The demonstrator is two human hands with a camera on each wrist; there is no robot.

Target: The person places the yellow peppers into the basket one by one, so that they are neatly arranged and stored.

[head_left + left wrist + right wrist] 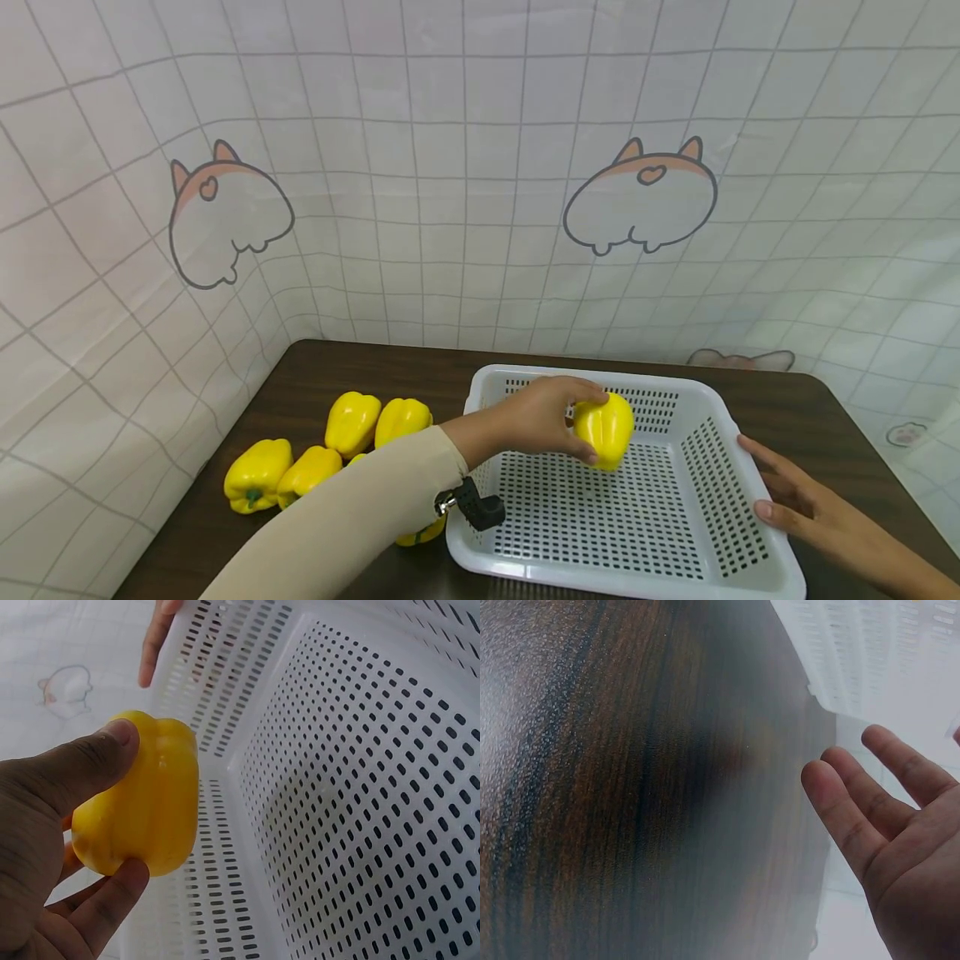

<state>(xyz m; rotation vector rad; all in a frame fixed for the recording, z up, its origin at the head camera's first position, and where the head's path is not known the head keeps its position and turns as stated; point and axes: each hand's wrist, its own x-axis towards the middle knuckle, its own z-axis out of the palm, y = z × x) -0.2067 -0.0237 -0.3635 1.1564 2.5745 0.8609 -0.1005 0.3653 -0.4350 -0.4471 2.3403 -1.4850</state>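
Observation:
A yellow bell pepper (606, 432) is gripped between the thumb and fingers of my left hand (546, 417), above the inside of a white perforated basket (517, 570). In the left wrist view the thumb presses one side of the bell pepper (161, 802) and the fingers curl round the other. My right hand (798, 492) is at the basket's right rim, thumb and fingertips at the edge. In the right wrist view several fingers of the right hand (900, 817) extend loosely. No other pepper shows inside the basket.
Several more yellow bell peppers (258, 475) lie on the dark wooden table (420, 363) left of the basket, some partly hidden behind my left sleeve (352, 517). A white gridded curtain (465, 208) with cartoon prints hangs behind the table.

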